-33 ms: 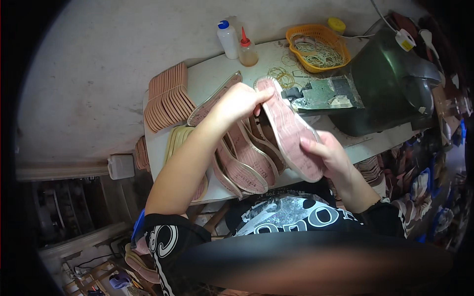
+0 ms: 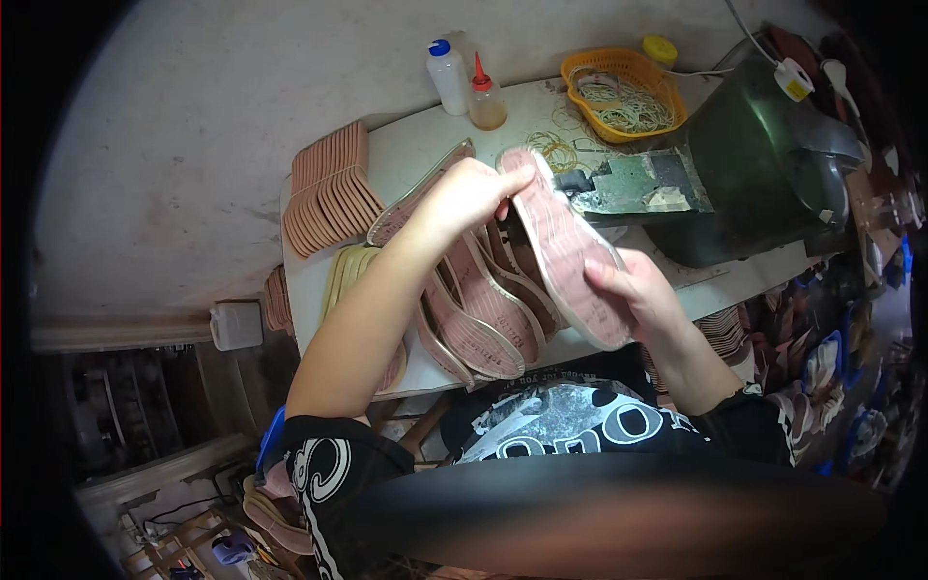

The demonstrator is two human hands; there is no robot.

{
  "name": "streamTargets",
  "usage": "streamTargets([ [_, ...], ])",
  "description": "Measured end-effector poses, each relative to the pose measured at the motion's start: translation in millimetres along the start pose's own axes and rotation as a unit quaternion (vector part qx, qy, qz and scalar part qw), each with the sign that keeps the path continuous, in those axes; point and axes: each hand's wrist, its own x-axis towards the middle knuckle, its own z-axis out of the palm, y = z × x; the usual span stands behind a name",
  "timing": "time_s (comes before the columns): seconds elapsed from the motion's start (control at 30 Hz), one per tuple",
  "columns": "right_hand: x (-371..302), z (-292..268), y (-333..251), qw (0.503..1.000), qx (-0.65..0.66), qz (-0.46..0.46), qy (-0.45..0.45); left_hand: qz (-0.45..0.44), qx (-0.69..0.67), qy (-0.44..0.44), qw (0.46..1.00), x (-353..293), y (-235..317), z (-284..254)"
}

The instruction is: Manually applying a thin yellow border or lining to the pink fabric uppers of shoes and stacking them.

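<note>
A pink insole with a pale edge and stitched-looking lines is held slantwise between my two hands, above the table. My left hand pinches its narrow far end, thumb on top. Lower down, my right hand grips the wide near end along its right edge, with the thumb pressed on the pink face and the other fingers hidden underneath. Just left of it, several similar pink insoles with shiny edges lie overlapping on the table. Part of this row is covered by my left forearm.
A dark green machine with a worn metal plate stands at the right. Behind are an orange basket of rubber bands, a white bottle and a red-tipped bottle. Bundled brown insoles stand at the left.
The near end of the insole has risen slightly, and my right hand has shifted a little with it. My left hand has barely moved.
</note>
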Motion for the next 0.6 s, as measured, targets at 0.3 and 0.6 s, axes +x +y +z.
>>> streamTargets([
  [0.3, 28.6, 36.2, 39.8, 0.996, -0.025, -0.01, -0.083, 0.191, -0.144, 0.166, 0.957, -19.0, -52.8, 29.3],
  [0.6, 6.9, 76.8, 74.2, 0.928, -0.308, -0.191, -0.092, 0.102, 0.045, 0.492, 0.863, -162.6, -150.1, 71.4],
])
